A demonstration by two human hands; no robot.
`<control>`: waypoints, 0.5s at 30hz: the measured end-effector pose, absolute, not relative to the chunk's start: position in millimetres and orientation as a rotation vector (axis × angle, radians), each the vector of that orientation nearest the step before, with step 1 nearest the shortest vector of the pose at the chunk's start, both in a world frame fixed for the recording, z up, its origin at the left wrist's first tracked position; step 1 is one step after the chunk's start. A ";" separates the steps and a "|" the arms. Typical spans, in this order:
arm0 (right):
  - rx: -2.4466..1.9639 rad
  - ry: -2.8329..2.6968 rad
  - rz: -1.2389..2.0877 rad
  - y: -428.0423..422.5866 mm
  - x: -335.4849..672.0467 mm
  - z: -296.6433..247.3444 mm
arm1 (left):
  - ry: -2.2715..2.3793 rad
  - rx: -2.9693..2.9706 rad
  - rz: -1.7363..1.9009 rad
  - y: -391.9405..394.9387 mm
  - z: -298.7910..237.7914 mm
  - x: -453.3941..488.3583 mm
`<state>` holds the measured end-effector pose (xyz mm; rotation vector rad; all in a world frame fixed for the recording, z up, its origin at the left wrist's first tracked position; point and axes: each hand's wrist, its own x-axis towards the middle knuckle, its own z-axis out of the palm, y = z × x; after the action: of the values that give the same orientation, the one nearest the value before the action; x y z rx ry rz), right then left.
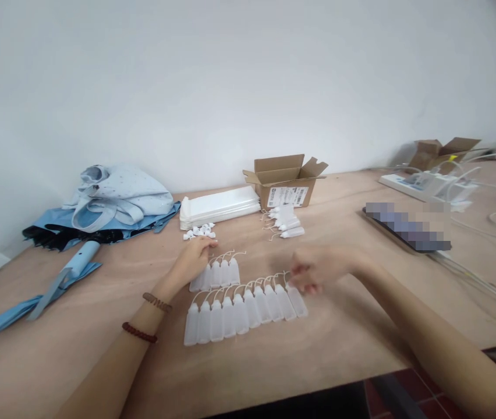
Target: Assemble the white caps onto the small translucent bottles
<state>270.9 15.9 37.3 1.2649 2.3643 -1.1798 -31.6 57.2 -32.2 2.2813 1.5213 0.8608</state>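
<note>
Red floor tiles (pixel 422 384) show past the near edge of the wooden worktop (pixel 339 343). The person's left wrist wears a brown beaded bracelet (pixel 157 302) and, nearer the elbow, a dark red one (pixel 140 333). Between the forearms lies a front row of translucent squeeze bottles (pixel 229 317), side by side, each with a pale cord at its neck pointing away from the person. The right hand (pixel 311 269), blurred, is over the row's right end, its fingers drawn narrowly together; whether it grips a bottle or cord cannot be told.

Just beyond lies a shorter second row of bottles (pixel 224 273). The left hand (pixel 195 256) is at its left end, fingers bent toward a small pile of white caps (pixel 198 231); whether it holds one cannot be told.

To the left lies a blue umbrella (pixel 82 259), partly under a pale cloth bag (pixel 121 195); to the right, a tablet (pixel 407 228) with its screen pixelated. Farther back are loose corded bottles (pixel 291 224), a stack of white plastic sleeves (pixel 222 206) and an open cardboard box (pixel 285 193). At the far right, a power strip (pixel 399 186) lies before another open box (pixel 426 155); the white wall (pixel 230 75) rises behind.
</note>
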 end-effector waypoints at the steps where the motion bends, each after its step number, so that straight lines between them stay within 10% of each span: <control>1: 1.213 2.298 -1.245 13.5 269.8 38.4 | 1.529 2.257 0.875 57.1 -31.3 -32.0; 15: 1.304 2.014 -1.182 10.1 256.7 37.4 | 1.436 1.607 1.170 39.3 -14.4 -11.2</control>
<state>256.7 10.1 37.4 1.3036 2.0142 -1.1819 -11.2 39.3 -14.4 1.6066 1.4356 1.1703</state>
